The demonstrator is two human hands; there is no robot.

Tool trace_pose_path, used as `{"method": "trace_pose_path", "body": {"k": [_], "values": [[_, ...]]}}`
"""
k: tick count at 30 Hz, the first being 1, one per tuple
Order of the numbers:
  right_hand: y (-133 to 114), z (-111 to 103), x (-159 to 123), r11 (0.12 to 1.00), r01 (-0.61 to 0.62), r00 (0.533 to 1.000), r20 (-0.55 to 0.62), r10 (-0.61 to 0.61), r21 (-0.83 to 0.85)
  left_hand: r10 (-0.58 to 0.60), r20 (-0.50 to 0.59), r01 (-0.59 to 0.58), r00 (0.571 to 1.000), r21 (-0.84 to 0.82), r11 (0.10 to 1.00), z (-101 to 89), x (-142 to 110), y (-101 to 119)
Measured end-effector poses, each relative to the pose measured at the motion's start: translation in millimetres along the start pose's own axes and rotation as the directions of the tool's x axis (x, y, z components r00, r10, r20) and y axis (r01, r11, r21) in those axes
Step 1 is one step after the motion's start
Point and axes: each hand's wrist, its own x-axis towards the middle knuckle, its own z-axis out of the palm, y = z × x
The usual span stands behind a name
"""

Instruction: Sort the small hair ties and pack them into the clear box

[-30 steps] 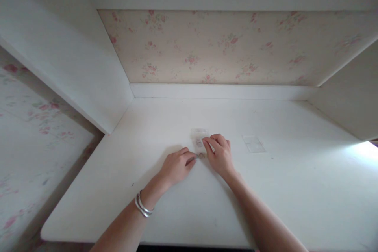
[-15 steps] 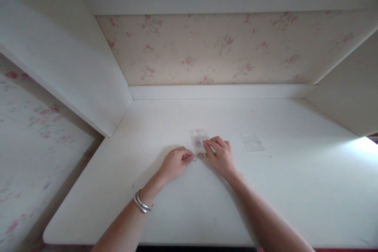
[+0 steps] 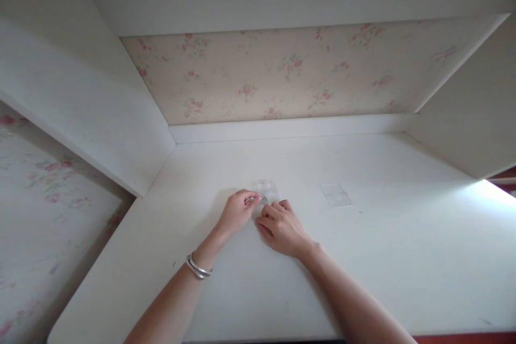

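Observation:
My left hand [image 3: 238,212] is closed in a pinch, thumb against forefinger, at the lower edge of a small clear plastic bag [image 3: 266,187] lying flat on the white desk. A thin, shiny ring [image 3: 263,199] shows faintly at those fingertips; its outline is hard to make out. My right hand [image 3: 282,227] rests on the desk just below the bag, fingers bent and drawn together. Whatever lies under its fingertips is hidden. Two silvery bangles [image 3: 198,267] circle my left wrist.
A second clear, flat plastic piece [image 3: 336,194] lies to the right on the white desk [image 3: 387,258]. Side panels [image 3: 121,91] and a raised back edge [image 3: 290,128] border the desk, with floral wallpaper [image 3: 258,75] behind. Small dark specks dot the surface.
My left hand has moved the ring up towards the bag. My right hand has come down off the bag to the desk below it, covering where small rings lay. The view has tilted slightly.

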Motion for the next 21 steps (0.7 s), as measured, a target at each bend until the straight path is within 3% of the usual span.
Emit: {"method": "trace_pose_path", "body": {"k": [7, 21], "values": [[1, 3, -1, 0.999, 0.009, 0.999, 0.054, -0.007, -0.031, 0.014, 0.001, -0.014, 1.000, 0.007, 1.000, 11.2, 15, -3], [-13, 0, 0, 0.983, 0.032, 0.996, 0.086, -0.017, -0.179, -0.023, -0.035, 0.023, 0.999, 0.020, 1.000, -6.5, -31, -14]]}}
